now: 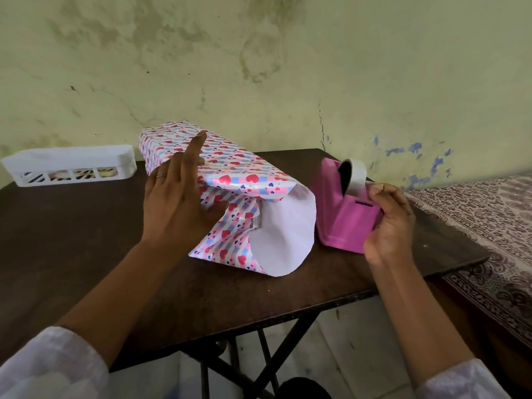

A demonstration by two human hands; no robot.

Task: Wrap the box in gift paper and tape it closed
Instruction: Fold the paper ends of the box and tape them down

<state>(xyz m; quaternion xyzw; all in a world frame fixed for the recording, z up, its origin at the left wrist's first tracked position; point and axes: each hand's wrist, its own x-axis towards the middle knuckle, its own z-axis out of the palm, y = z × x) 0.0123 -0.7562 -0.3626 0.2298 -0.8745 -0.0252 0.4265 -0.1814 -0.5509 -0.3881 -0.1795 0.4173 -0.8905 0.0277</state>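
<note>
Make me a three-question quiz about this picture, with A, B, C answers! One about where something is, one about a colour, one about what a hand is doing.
1. Where is the white basket?
A. far left of the table
B. on the floor
C. on top of the parcel

2. What colour is the tape dispenser?
A. green
B. pink
C. black

3. What is the right hand doing?
A. lying flat on the table
B. waving in the air
C. gripping the tape dispenser

Answers: 1 A, it sits at the far left edge by the wall. 2 B, its body is pink. 3 C, the fingers curl round its near end.

By the left hand [175,197], glossy gift paper [230,174] shows red hearts on pink-blue stripes, white inside; the right hand [388,226] holds a pink plastic tape dispenser [342,214].
</note>
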